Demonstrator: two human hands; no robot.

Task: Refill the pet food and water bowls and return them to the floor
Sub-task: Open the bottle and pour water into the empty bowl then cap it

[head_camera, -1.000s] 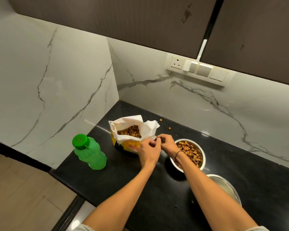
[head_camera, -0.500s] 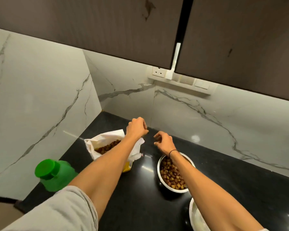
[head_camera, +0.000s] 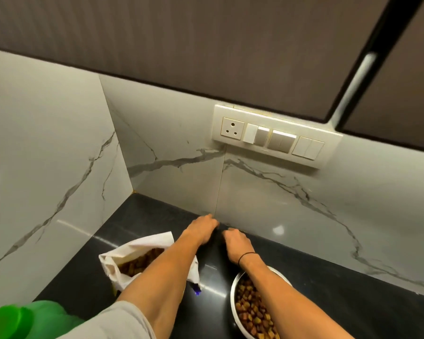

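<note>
An open pet food bag (head_camera: pixel 135 249) with a white lining stands on the black counter (head_camera: pixel 154 214), with brown kibble showing inside. My left forearm crosses over it. A steel bowl (head_camera: pixel 233 298) full of kibble sits at the lower right, under my right forearm. My left hand (head_camera: pixel 201 230) reaches to the back of the counter, its fingertips at the foot of the marble wall. Just right of it, my right hand (head_camera: pixel 235 243) rests knuckles up with its fingers curled under. The fingertips of both hands are hidden. The water bowl is out of view.
A green plastic bottle (head_camera: pixel 22 319) with a green cap stands at the bottom left corner. A socket and switch panel (head_camera: pixel 274 138) is on the back wall under dark cabinets. Marble walls close off the counter at the left and back.
Both hands moved from the bag's opening to the back of the counter by the wall. My head leaned in and tilted up, so the bottle and bowl slid toward the bottom edge.
</note>
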